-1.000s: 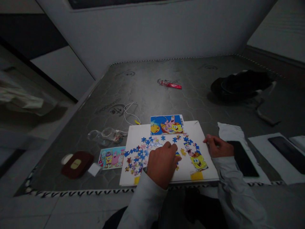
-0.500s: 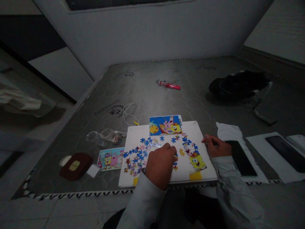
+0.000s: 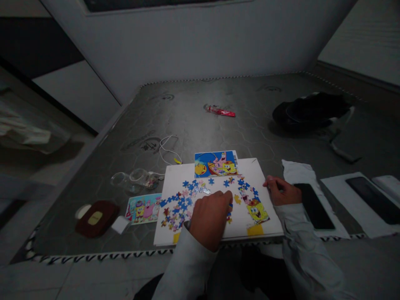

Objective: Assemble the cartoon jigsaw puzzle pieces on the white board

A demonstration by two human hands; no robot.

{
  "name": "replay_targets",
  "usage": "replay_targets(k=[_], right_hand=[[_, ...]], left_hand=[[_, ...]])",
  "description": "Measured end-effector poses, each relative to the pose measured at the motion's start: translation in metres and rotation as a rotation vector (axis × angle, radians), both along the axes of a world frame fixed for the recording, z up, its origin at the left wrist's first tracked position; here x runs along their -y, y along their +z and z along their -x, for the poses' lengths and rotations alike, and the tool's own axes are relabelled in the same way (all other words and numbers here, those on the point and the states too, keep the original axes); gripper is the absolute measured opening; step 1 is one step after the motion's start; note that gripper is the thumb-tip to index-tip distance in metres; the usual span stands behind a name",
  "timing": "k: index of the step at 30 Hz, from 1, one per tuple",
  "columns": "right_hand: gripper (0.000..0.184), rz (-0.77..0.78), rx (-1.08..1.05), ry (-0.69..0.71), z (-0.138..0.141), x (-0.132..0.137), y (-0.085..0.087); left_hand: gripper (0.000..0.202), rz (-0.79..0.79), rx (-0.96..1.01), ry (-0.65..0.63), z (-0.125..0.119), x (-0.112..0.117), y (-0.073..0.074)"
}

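Note:
My left hand (image 3: 208,218) is over the middle of a white board (image 3: 240,231), fingers bent and closed. A blue jigsaw piece (image 3: 230,207) shows at its fingertips; the palm hides the rest. To its left lies a heap of loose jigsaw pieces (image 3: 179,206), mostly blue and pink. On the right part of the board is a joined section (image 3: 258,210) with a yellow cartoon face, a curved strip of blue pieces above it. One yellow piece (image 3: 237,199) lies apart. My right hand (image 3: 284,192) rests at the board's right edge, fingers loosely curled in, holding nothing visible.
A blue picture card (image 3: 215,163) lies at the board's top edge. Left are another picture card (image 3: 144,209), clear containers (image 3: 139,177), a white cable (image 3: 162,146) and a brown case (image 3: 96,218). Right are phones (image 3: 315,206) and a black bag (image 3: 312,112). A red packet (image 3: 220,111) lies farther back.
The whole view has shifted slightly left. My left hand has moved a little lower over the board, fingertips still by the blue piece. My right hand keeps its place at the board's edge.

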State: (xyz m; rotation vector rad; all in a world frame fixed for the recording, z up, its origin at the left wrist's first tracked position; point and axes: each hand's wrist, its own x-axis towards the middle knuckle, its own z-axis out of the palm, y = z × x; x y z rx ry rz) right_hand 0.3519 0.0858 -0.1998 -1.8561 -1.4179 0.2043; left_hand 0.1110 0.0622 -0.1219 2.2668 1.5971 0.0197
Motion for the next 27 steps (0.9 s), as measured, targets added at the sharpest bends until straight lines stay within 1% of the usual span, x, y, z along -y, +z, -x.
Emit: replay_targets(k=[4,10,18,27], right_hand=[[0.054,-0.004,0.004,0.004,0.0,-0.001,-0.001],[0.055,-0.016,0.019,0.003,0.001,-0.001,0.0],[0.052,-0.016,0.007,0.007,0.001,0.0,0.001],[0.051,-0.002,0.003,-0.004,0.001,0.0,-0.001]], left_hand=[[0.003,-0.001,-0.017,-0.004,-0.001,-0.001,0.002],[0.006,0.036,-0.052,0.007,-0.004,0.0,0.009],[0.01,0.043,-0.054,0.011,-0.004,0.001,0.008],[0.011,0.064,-0.079,0.007,-0.006,0.001,0.014]])
